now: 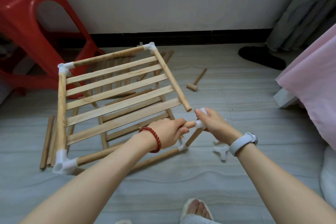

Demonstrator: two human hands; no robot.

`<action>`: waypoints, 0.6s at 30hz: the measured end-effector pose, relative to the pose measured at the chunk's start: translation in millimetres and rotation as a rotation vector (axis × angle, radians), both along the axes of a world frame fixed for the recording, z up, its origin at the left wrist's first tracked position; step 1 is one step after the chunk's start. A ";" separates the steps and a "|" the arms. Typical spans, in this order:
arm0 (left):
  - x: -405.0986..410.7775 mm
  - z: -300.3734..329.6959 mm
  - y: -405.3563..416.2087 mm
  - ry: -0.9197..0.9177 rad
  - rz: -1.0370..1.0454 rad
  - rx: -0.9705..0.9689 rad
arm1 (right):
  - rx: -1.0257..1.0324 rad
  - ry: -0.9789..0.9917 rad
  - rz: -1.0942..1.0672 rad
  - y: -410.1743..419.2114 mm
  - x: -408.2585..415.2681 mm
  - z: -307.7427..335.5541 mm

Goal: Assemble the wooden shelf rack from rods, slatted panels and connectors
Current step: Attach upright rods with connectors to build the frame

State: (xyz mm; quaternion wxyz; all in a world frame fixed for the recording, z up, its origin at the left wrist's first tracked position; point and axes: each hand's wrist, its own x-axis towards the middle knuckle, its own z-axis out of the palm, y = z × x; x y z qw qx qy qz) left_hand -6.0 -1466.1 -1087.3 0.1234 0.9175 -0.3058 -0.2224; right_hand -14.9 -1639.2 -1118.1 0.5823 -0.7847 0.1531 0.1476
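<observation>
Your left hand [170, 131] is wrapped round the front rod [190, 125] and your right hand [211, 121] grips the white corner connector [199, 123] on its tip, so you look to be closing the shelf frame's last corner. Next, that connector's free socket must meet the bare end of the side rod [171, 78], just beyond your right thumb. The slatted panel [116, 94] hangs tilted above the floor [236, 96], away to your left.

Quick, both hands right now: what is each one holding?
Left hand: grips the wooden rod near its end.
Right hand: grips the white connector on that rod's end.
</observation>
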 end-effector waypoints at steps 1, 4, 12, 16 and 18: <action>-1.5 -0.8 -0.3 0.006 -0.002 -0.009 | -0.007 -0.003 0.003 -1.4 -1.1 -0.3; -4.8 -2.3 -1.9 -0.009 0.014 -0.018 | -0.019 -0.002 0.005 -0.3 -1.4 -2.4; -2.4 -8.6 -5.7 0.051 0.019 -0.017 | -0.026 -0.051 -0.027 18.1 -1.5 -12.6; -5.1 -10.4 3.0 -0.031 0.033 0.009 | 0.166 0.147 -0.104 14.3 -3.2 -13.6; -6.7 -11.7 9.8 -0.109 0.050 0.083 | 0.278 0.172 -0.193 11.5 1.8 -10.3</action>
